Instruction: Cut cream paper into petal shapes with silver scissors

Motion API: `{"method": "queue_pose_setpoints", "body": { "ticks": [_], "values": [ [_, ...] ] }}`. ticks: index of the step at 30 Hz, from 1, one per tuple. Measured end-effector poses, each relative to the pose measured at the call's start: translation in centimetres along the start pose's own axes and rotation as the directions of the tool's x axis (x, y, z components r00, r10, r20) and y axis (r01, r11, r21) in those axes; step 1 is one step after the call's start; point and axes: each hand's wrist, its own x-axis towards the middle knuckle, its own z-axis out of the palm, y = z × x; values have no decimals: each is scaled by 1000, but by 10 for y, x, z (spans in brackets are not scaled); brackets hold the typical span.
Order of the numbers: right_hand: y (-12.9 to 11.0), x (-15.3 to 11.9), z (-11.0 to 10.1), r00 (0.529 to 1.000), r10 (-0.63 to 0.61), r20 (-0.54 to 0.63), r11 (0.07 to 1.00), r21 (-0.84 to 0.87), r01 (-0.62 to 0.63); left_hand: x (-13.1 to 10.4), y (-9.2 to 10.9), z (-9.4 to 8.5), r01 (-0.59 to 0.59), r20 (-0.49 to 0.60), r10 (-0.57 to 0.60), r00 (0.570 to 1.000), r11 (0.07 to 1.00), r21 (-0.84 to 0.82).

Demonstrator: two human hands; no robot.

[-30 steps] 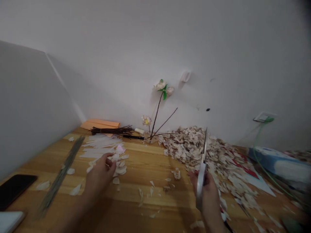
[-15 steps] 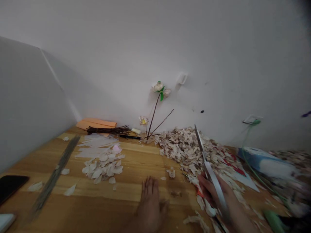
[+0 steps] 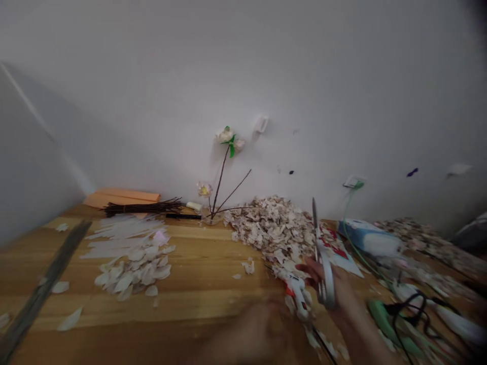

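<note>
My right hand (image 3: 327,284) is closed around the handles of a pair of scissors (image 3: 322,258), whose blades point up and away from me. Just left of it, a white and orange glue gun (image 3: 298,295) lies on the table among loose pale petals. At the bottom middle, my left hand (image 3: 254,334) is smeared by motion over the wooden table (image 3: 205,284), so its fingers do not show clearly. Beyond the scissors spreads a large heap of dry, pale petals (image 3: 274,223). A smaller pile of white petals (image 3: 133,271) lies to the left.
An artificial flower (image 3: 226,137) on a brown stem stands by the wall. Brown sticks (image 3: 142,207), orange paper (image 3: 122,196), a black pen (image 3: 183,216) and white strips (image 3: 110,241) lie at back left. A blue-white package (image 3: 371,237) and green-black cabled item (image 3: 391,322) are right.
The view has swung right, showing more of the right side. My left hand, earlier flat on the table, has moved right and nearer me. The scissors stay in my right hand.
</note>
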Motion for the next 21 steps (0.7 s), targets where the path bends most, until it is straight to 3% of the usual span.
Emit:
{"method": "queue_pose_setpoints", "body": {
  "ticks": [2, 4, 6, 8, 10, 12, 16, 17, 18, 21],
  "values": [
    [-4, -3, -2, 992, 61, 110, 998, 24, -64, 11, 0, -15, -18, -222, 37, 974, 996, 87],
    [-10, -9, 0, 941, 132, 313, 991, -9, -136, 22, 3, -21, -28, -304, 46, 951, 998, 62],
    [-15, -17, 6, 862, 171, 477, 983, -26, -181, 32, 7, -20, -32, -258, 21, 966, 999, -39],
    [-18, -24, 12, 828, 175, 533, 981, -23, -192, 39, 11, -14, -30, -163, 12, 987, 994, -108],
    [-21, -26, 17, 834, 167, 526, 985, -62, -158, 41, 10, -5, -28, -92, 19, 996, 994, -103],
    [-25, -22, 17, 868, 113, 483, 991, -118, -64, 39, 4, 2, -19, -53, 16, 998, 998, -58],
    [-35, 10, 8, 935, -57, 350, 947, -278, 162, 24, -13, 6, 33, 18, -36, 999, 993, 115],
    [-36, 23, 6, 954, -108, 280, 896, -389, 215, 21, -15, 4, 60, 20, -64, 998, 983, 175],
    [-35, 36, 4, 966, -140, 219, 789, -565, 242, 19, -16, 0, 89, 10, -93, 996, 971, 223],
    [-22, 73, -1, 973, -208, 100, 614, -761, 210, 18, -13, -21, 125, -97, -104, 990, 963, 239]
  ]
}}
